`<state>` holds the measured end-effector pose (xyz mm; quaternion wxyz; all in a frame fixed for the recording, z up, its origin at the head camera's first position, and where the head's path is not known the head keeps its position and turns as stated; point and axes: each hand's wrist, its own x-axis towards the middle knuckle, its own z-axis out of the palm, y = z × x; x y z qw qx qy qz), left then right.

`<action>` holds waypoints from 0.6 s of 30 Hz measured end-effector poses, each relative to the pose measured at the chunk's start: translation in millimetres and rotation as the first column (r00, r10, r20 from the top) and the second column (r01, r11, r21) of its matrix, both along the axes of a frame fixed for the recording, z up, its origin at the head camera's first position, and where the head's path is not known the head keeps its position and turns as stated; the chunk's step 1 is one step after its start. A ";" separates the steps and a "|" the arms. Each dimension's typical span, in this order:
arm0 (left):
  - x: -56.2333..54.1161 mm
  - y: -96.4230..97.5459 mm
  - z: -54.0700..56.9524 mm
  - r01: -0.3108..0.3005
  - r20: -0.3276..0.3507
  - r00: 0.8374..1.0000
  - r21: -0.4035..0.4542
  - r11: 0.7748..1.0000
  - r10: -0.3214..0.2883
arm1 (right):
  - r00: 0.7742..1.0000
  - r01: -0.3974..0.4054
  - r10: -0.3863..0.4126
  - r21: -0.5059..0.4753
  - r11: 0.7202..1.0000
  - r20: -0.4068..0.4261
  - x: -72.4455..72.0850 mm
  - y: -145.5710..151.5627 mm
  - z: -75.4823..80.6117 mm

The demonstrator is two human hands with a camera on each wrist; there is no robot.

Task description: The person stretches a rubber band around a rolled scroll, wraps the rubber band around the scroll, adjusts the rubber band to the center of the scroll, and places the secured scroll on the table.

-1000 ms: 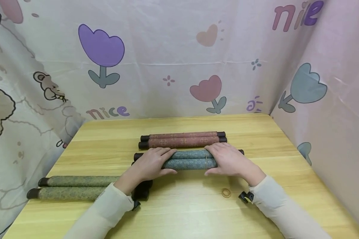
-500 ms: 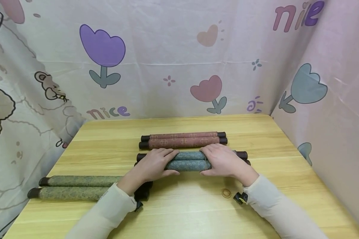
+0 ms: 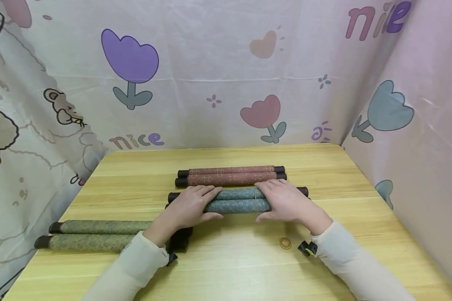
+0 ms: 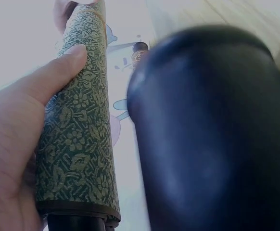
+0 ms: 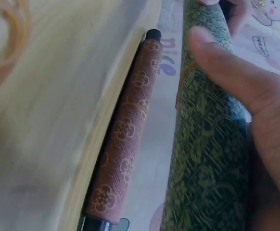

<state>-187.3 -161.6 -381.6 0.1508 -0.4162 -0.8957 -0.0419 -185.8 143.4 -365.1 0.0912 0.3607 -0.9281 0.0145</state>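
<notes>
My left hand and right hand both grip a blue-green patterned scroll, rolled from both ends into two parallel rolls with dark end knobs. Thumbs lie along its near side, and the other fingers reach over the top, their tips mostly hidden. Toward the right hand, a thin rubber band circles the scroll. The left wrist view shows that thumb pressed on the patterned cloth; the right wrist view shows the other thumb likewise on the scroll.
Behind lies a red scroll with gold motifs. An olive-green scroll lies at the left, its right end partly behind my left forearm. Loose rubber bands rest on the wooden table. A printed curtain hangs around the table.
Over the last half second the blue-green scroll has shifted slightly left and up in view. My hands have spread a little farther apart along it, after being closer together.
</notes>
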 end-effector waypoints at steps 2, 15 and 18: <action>0.0 0.1 0.4 0.000 -0.003 1.000 -0.002 1.000 0.000 | 1.000 -0.010 0.010 0.005 1.000 -0.021 -0.1 1.3 0.1; -0.9 0.9 -2.1 0.023 -0.009 1.000 0.010 1.000 -0.023 | 0.994 -0.048 0.050 0.022 0.999 -0.093 -5.2 -2.6 -7.3; -1.2 1.1 -2.6 0.026 -0.023 0.999 0.017 1.000 -0.026 | 0.993 -0.051 0.053 0.026 0.998 -0.103 -6.1 -3.7 -8.4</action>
